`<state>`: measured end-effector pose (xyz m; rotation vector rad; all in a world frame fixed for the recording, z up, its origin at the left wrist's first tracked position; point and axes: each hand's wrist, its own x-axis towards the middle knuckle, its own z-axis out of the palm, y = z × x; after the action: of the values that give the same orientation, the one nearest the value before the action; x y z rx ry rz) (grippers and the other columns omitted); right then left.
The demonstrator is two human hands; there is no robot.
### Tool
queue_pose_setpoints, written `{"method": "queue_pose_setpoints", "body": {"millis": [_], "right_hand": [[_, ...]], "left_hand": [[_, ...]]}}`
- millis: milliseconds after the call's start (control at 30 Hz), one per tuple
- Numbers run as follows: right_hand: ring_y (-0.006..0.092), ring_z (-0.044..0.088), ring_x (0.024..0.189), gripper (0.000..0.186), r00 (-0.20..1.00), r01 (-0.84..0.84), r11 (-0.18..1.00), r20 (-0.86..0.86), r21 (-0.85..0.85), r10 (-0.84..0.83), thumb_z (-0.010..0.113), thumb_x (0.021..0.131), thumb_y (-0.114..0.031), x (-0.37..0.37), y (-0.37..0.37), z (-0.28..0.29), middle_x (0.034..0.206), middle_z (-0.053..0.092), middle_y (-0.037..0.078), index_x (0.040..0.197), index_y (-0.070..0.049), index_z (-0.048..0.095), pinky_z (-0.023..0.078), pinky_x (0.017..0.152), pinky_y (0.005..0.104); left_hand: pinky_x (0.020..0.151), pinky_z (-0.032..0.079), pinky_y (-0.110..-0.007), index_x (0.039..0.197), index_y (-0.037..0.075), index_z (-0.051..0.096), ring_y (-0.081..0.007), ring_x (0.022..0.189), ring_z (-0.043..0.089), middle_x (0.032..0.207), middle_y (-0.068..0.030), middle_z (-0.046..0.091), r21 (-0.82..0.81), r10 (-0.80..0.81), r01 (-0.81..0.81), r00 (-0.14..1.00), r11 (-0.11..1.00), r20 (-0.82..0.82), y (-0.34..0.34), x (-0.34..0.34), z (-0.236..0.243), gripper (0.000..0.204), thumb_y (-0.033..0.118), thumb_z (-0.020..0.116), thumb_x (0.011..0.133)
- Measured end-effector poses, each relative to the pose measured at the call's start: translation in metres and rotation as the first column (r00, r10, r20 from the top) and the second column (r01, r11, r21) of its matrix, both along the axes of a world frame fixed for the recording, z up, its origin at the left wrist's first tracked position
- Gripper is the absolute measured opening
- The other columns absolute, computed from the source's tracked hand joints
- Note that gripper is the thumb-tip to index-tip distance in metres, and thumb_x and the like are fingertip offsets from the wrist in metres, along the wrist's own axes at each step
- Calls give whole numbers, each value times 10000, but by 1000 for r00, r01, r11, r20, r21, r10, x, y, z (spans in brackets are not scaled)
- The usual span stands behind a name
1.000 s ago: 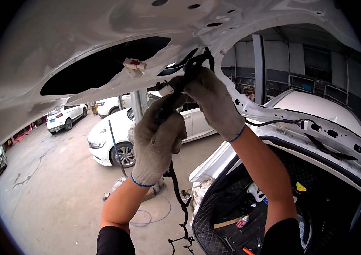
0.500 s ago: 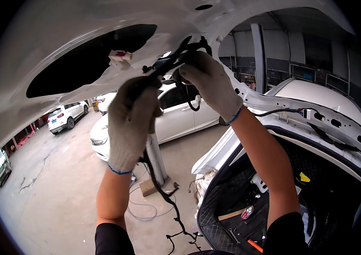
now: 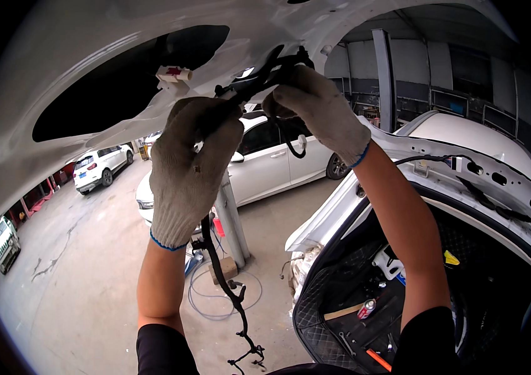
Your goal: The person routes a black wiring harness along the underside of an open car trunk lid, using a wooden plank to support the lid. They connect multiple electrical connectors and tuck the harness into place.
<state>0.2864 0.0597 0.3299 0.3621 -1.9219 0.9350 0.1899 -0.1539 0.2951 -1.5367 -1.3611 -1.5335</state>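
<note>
Both my hands wear pale knitted work gloves and are raised to the underside of a white car lid. A black wiring harness passes through my left hand, whose fingers are closed round it. Its lower length hangs free, with small branches and clips. My right hand pinches the harness near its upper end, where it meets the lid; a thin looped branch dangles below these fingers. The gloves hide part of the harness. Left of it, a cream connector with a red mark sits at the edge of a dark lid opening.
Below right is an open car trunk holding a spray can, a wrench and an orange tool. A grey post stands on a block. Beyond are a white sedan and a white SUV. A hose coils on the floor.
My left hand has moved up slightly along the harness and turned. My right hand has shifted a little right, still pinching. The harness's hanging end has swung left.
</note>
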Motion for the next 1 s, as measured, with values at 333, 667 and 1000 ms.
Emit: {"method": "queue_pose_setpoints", "body": {"millis": [333, 667, 1000], "right_hand": [[147, 668, 879, 219, 958, 280, 924, -138, 262, -251, 566, 982, -182, 3, 9, 2, 919, 712, 101, 1034, 21, 630, 523, 847, 283], [118, 592, 752, 264, 935, 354, 918, -94, 179, -343, 575, 973, -231, 8, 6, 4, 840, 657, 57, 1052, 6, 659, 499, 725, 289], [161, 667, 801, 308, 915, 402, 906, -34, 130, -401, 633, 923, -270, 2, 3, -15, 904, 691, 88, 1146, -60, 665, 531, 748, 315]], "left_hand": [[728, 539, -312, 1082, -8, 703, -204, 846, 702, 1035, -125, 678, 136, 59, -47, 994, 990, -91, 15, -2, 1, 273, 212, 680, 922], [739, 523, -292, 1078, -6, 703, -171, 838, 688, 1035, -120, 687, 183, -23, 28, 999, 983, -31, 23, -7, 1, 252, 190, 692, 920], [726, 512, -283, 1065, -12, 698, -148, 831, 670, 987, -105, 689, 215, -73, 75, 997, 974, -15, 35, -7, -1, 270, 222, 701, 932]]}}
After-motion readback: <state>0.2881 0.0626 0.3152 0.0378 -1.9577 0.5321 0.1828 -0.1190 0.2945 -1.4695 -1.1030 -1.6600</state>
